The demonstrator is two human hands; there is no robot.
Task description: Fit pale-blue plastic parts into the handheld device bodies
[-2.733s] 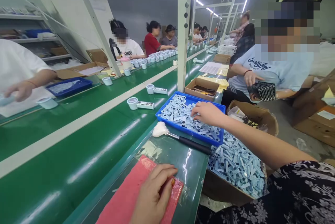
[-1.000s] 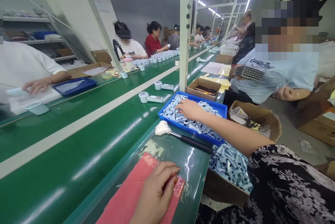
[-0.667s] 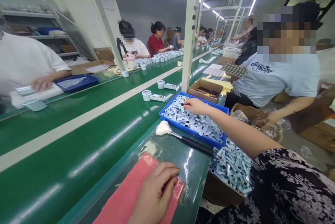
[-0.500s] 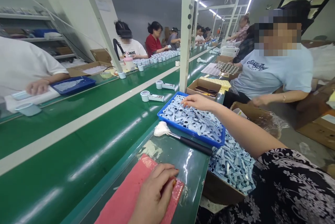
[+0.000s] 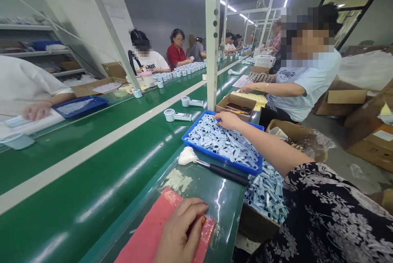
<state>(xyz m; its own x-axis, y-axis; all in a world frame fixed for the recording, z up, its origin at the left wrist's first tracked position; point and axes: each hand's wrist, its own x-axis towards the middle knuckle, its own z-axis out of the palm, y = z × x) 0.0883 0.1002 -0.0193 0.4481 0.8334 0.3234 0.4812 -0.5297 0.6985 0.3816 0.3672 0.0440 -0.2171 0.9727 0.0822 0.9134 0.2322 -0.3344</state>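
Note:
My left hand (image 5: 184,228) rests on a pink cloth (image 5: 147,230) on the bench, fingers loosely bent and thumb apart from them. My right hand (image 5: 229,120) reaches over a blue tray (image 5: 183,137), fingers curled down at its far side. Its fingertips touch the heap of small light-blue plastic pieces (image 5: 211,138), each with a dark spot; what they pinch is hidden. In front of the tray lies a black-handled tool (image 5: 227,173) whose head is covered in a white lump (image 5: 187,155).
A carton of more blue pieces (image 5: 265,195) stands below the bench edge. White-lidded cups with handles (image 5: 169,115) lie on the green conveyor (image 5: 123,173). A white post (image 5: 211,41) and a small box (image 5: 225,102) stand behind the tray. Co-workers sit along both sides.
My right hand has shifted slightly within the tray, its fingers curling more. My left hand stays on the cloth. The co-worker at right has leaned in and brought an arm over the bench.

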